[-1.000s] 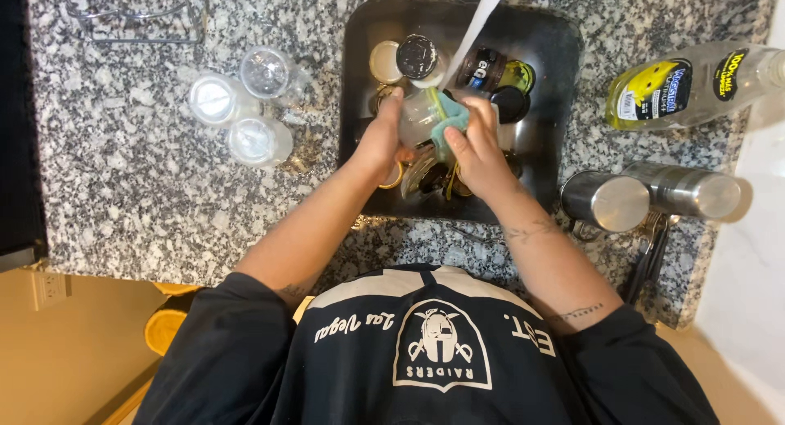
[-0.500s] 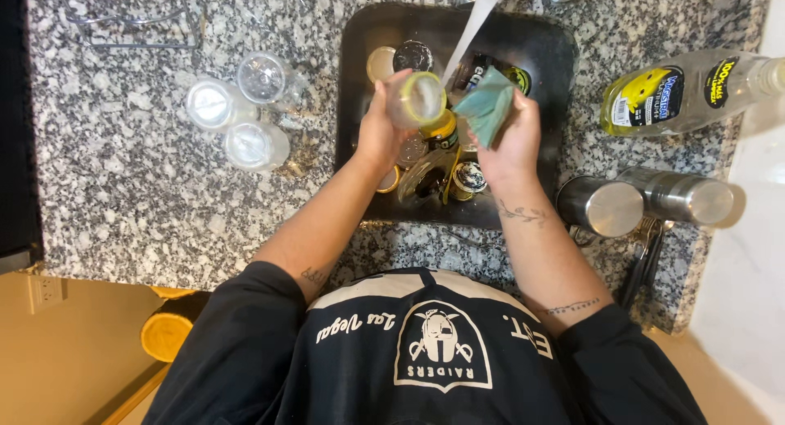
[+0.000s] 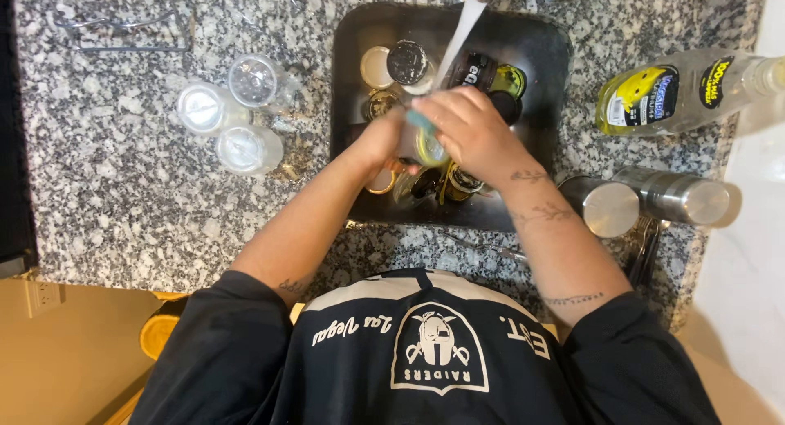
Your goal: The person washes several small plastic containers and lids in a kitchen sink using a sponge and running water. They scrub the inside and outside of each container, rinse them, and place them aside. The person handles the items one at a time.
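Observation:
Both my hands are over a dark sink (image 3: 549,44) set in a speckled granite counter. My left hand (image 3: 378,143) grips a small clear glass jar (image 3: 427,149), which is mostly hidden. My right hand (image 3: 473,133) lies over the jar and presses a teal sponge (image 3: 421,120) against it; only the sponge's edge shows. A stream of water (image 3: 460,32) falls from the tap at the top onto the hands. Beneath them lie several jars and lids (image 3: 406,62) in the sink.
Three clear jars (image 3: 245,147) stand upside down on the counter left of the sink. At the right lies a yellow dish soap bottle (image 3: 670,94), with two steel canisters (image 3: 609,206) in front of it. A wire rack (image 3: 123,24) sits at the top left.
Half a second ago the jar was held up with the sponge apart to its right. Now my right hand has come over the jar with the sponge, lower in the sink.

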